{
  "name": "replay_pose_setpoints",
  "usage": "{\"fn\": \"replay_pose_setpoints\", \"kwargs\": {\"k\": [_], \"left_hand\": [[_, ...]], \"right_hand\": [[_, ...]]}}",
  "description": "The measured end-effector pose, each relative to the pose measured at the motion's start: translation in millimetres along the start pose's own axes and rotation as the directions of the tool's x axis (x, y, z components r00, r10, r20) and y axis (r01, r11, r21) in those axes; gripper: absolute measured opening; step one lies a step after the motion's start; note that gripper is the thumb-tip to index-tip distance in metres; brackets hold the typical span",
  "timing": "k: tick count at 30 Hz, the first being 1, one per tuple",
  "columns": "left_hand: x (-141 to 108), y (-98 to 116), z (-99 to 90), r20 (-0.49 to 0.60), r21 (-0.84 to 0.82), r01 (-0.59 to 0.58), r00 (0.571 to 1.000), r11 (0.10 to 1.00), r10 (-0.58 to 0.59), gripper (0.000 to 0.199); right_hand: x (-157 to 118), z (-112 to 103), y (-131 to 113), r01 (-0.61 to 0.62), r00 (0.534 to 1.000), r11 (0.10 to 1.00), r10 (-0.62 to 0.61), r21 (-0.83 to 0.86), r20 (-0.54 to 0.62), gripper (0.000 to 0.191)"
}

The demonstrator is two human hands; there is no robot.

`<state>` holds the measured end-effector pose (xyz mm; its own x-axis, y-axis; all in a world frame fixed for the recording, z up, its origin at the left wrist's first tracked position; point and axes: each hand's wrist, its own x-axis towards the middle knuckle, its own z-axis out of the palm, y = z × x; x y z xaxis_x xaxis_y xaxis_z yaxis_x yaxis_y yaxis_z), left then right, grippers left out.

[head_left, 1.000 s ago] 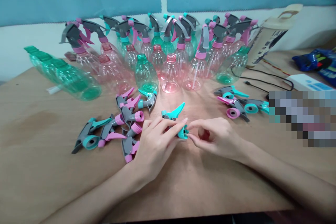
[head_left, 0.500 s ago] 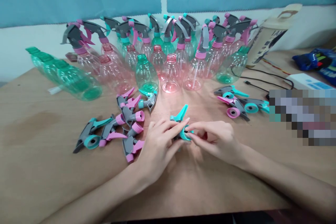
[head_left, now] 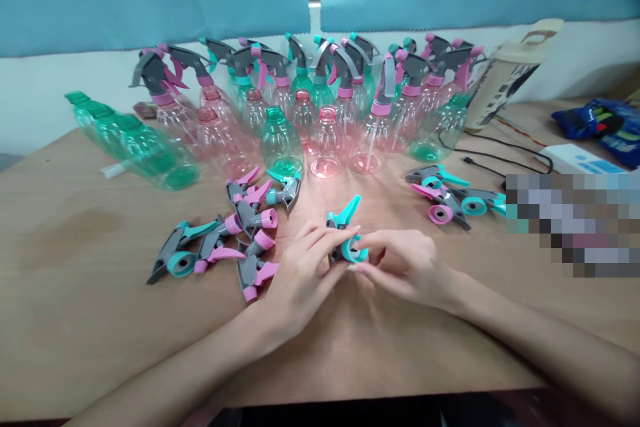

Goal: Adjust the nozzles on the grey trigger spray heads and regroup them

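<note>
My left hand (head_left: 305, 273) is closed around a grey and teal trigger spray head (head_left: 356, 251), held just above the table with its teal lever pointing up and away. The open collar of the spray head faces my right hand (head_left: 407, 263). My right index fingertip is at the collar's mouth and the thumb lies by its lower rim; whether anything small sits between them is hidden. Left of my hands lies a group of loose pink and grey spray heads (head_left: 256, 260). Another group of loose spray heads (head_left: 443, 208) lies to the right.
Behind my hands stand several pink and green clear bottles (head_left: 327, 147), some topped with spray heads. Green bottles (head_left: 150, 153) line the left. At right are a black cable (head_left: 500, 145), a white box (head_left: 575, 160), a blue packet (head_left: 600, 123) and a tall beige container (head_left: 510, 73).
My right fingers have shifted on the collar, the thumb now lower and the index fingertip at the opening. The collar shows more fully. My left hand keeps its hold; the view has shifted slightly.
</note>
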<state>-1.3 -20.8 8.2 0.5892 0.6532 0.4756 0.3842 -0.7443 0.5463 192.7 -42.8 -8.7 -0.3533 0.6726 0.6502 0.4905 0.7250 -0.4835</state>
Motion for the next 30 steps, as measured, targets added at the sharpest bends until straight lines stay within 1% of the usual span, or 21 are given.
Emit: {"fn": "replay_pose_setpoints", "kwargs": {"k": [2, 5, 7, 9, 12, 15, 17, 19, 22, 24, 26, 28, 30], "left_hand": [[1, 1, -0.1, -0.019, 0.001, 0.019, 1.0, 1.0, -0.019, 0.036], [2, 3, -1.2, -0.018, 0.01, 0.07, 0.997, 0.998, -0.07, 0.033], [2, 4, -1.0, -0.014, -0.001, 0.079, 0.997, 0.997, -0.079, 0.035], [1, 3, 0.7, -0.026, -0.026, 0.053, 0.998, 0.998, -0.054, 0.035], [-1, 1, 3.9, -0.053, -0.054, -0.009, 0.999, 0.998, 0.006, 0.029], [-1, 0, 4.6, -0.059, -0.037, -0.031, 0.998, 0.999, 0.029, 0.026], [0, 2, 3.4, -0.036, -0.005, -0.037, 0.999, 0.999, 0.037, 0.027], [1, 4, 1.3, 0.003, 0.027, -0.054, 0.999, 0.998, 0.054, 0.033], [2, 7, -4.1, 0.024, 0.081, -0.1, 0.995, 0.992, 0.099, 0.045], [1, 9, -10.4, 0.018, 0.136, -0.125, 0.992, 0.983, 0.124, 0.039], [-4, 10, -20.1, 0.015, 0.198, -0.124, 0.992, 0.972, 0.123, 0.026], [-13, 8, -33.1, 0.011, 0.265, -0.087, 0.996, 0.96, 0.087, 0.018], [-23, 4, -48.1, -0.003, 0.346, -0.025, 1.0, 0.938, 0.028, 0.014]], "right_hand": [[-2, 2, -2, -0.036, 0.999, 0.999, 0.035, 0.032, 0.021, 0.03], [-4, 5, -3, -0.145, 0.989, 0.983, 0.142, 0.116, 0.038, 0.049], [-5, 6, -3, -0.202, 0.979, 0.964, 0.191, 0.175, 0.073, 0.056], [-6, 7, -3, -0.237, 0.97, 0.947, 0.217, 0.218, 0.109, 0.056], [-7, 8, -4, -0.268, 0.961, 0.931, 0.241, 0.247, 0.136, 0.048], [-6, 8, -6, -0.3, 0.951, 0.921, 0.271, 0.248, 0.146, 0.038], [-4, 7, -8, -0.314, 0.947, 0.92, 0.284, 0.236, 0.152, 0.033], [-1, 3, -9, -0.301, 0.95, 0.935, 0.278, 0.188, 0.139, 0.032], [0, -10, -9, -0.241, 0.968, 0.97, 0.237, 0.04, 0.088, 0.029], [-4, -23, -9, -0.206, 0.975, 0.974, 0.213, -0.09, 0.066, 0.028], [-13, -42, -8, -0.164, 0.983, 0.954, 0.179, -0.25, 0.036, 0.025], [-25, -64, -8, -0.116, 0.992, 0.916, 0.13, -0.385, 0.009, 0.024], [-37, -89, -7, -0.117, 0.992, 0.858, 0.126, -0.5, -0.017, 0.024]]}}
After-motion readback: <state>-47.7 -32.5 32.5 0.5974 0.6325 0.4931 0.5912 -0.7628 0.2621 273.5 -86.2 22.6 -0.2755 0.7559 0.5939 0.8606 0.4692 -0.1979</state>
